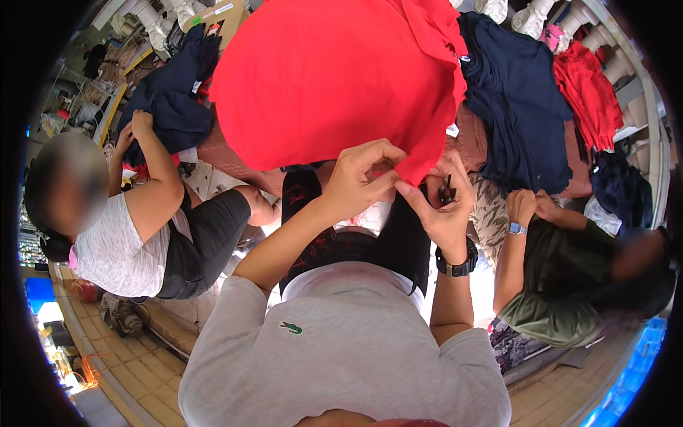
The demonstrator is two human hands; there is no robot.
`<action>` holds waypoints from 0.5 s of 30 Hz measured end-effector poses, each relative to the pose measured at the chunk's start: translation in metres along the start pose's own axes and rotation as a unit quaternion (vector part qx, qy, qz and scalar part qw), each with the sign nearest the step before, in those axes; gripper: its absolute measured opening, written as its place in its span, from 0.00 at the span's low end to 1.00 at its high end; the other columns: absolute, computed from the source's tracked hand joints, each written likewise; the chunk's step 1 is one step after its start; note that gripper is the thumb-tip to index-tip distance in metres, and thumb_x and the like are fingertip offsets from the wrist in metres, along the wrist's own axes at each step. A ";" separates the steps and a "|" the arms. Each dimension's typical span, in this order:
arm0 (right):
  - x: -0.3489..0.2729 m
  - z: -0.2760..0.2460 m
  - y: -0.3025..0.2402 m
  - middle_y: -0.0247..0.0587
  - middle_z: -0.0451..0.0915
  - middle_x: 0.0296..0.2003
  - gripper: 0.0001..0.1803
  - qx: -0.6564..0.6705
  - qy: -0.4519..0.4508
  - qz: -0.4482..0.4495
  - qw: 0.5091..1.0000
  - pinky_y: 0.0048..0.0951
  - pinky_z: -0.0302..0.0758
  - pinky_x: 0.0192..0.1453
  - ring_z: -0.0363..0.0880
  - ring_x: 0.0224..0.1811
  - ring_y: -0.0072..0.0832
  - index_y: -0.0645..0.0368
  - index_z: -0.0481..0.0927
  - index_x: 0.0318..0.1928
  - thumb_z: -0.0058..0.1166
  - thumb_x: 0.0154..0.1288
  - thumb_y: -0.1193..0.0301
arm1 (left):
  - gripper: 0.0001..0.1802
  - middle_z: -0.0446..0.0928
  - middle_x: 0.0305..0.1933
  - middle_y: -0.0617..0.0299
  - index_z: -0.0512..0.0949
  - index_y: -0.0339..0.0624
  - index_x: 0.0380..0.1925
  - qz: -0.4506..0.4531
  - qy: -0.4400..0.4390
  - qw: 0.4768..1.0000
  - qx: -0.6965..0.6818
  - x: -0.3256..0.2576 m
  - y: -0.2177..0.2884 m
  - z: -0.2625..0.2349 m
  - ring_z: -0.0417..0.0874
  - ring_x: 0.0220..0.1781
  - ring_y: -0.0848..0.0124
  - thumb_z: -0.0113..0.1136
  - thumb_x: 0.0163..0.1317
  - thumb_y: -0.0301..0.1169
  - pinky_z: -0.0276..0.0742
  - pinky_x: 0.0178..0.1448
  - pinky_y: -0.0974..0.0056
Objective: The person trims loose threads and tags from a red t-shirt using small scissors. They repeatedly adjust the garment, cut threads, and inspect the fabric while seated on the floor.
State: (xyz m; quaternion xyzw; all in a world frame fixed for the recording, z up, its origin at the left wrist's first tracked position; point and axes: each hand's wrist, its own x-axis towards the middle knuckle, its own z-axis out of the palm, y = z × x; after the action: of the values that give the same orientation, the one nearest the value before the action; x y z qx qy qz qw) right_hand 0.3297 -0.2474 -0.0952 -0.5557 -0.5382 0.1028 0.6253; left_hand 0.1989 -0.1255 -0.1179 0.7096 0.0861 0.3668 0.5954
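A large red knit garment piece (327, 85) spreads over my lap and the surface in front of me. At its near lower corner, my left hand (359, 181) pinches the edge between thumb and fingers. My right hand (448, 210) meets it there, its thumb and fingers closed at the same corner. Tucked in the right palm is a small black tool (447, 191) resembling thread snips, partly covered by the fingers. The two hands nearly touch. What lies exactly between the fingertips is too small to make out.
Dark navy garments (516, 107) lie to the right, with more red garments (587, 92) beyond. A co-worker on the left handles a navy garment (171, 99); another sits close at right, hands at the navy pile. White thread cones (530, 20) line the back near a cardboard box (217, 21).
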 end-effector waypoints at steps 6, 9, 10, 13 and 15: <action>0.004 0.012 0.014 0.35 0.76 0.39 0.15 0.022 0.047 -0.062 0.997 0.15 0.55 0.24 0.58 0.20 0.08 0.66 0.84 0.46 0.64 0.57 0.86 | 0.05 0.78 0.41 0.61 0.77 0.31 0.43 -0.040 -0.027 0.995 -0.084 -0.003 0.021 -0.007 0.84 0.42 0.74 0.57 0.69 0.18 0.81 0.48 0.67; 0.003 0.012 -0.011 0.35 0.77 0.40 0.15 0.010 0.016 0.006 1.000 0.16 0.55 0.24 0.58 0.19 0.08 0.64 0.84 0.45 0.67 0.56 0.83 | 0.03 0.77 0.41 0.62 0.75 0.33 0.42 -0.076 0.009 0.982 -0.173 -0.004 0.025 -0.010 0.84 0.42 0.75 0.56 0.71 0.20 0.81 0.47 0.68; 0.003 0.014 -0.011 0.35 0.77 0.41 0.16 -0.015 0.013 -0.009 1.000 0.16 0.55 0.23 0.58 0.19 0.08 0.63 0.83 0.45 0.68 0.55 0.82 | 0.03 0.77 0.41 0.62 0.74 0.33 0.42 -0.073 0.007 0.981 -0.181 -0.004 0.025 -0.013 0.84 0.42 0.75 0.56 0.71 0.21 0.81 0.47 0.68; 0.001 0.021 -0.010 0.38 0.77 0.37 0.16 -0.072 0.018 -0.032 0.997 0.22 0.65 0.26 0.69 0.23 0.18 0.62 0.83 0.45 0.67 0.54 0.80 | 0.03 0.77 0.42 0.62 0.73 0.34 0.41 -0.054 0.004 0.982 -0.180 -0.005 0.020 -0.020 0.83 0.41 0.76 0.57 0.71 0.22 0.80 0.46 0.69; -0.002 0.025 -0.004 0.39 0.77 0.35 0.15 -0.072 0.018 -0.030 0.997 0.24 0.68 0.28 0.72 0.25 0.22 0.62 0.83 0.44 0.67 0.54 0.80 | 0.04 0.76 0.42 0.62 0.73 0.34 0.40 -0.028 0.008 0.989 -0.146 -0.006 0.014 -0.022 0.83 0.40 0.76 0.58 0.71 0.23 0.79 0.45 0.70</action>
State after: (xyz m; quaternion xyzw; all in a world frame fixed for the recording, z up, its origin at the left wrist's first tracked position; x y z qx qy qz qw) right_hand 0.3074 -0.2350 -0.0982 -0.5847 -0.5495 0.0354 0.5958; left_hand 0.1766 -0.1159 -0.1070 0.6094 0.0560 0.3643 0.7020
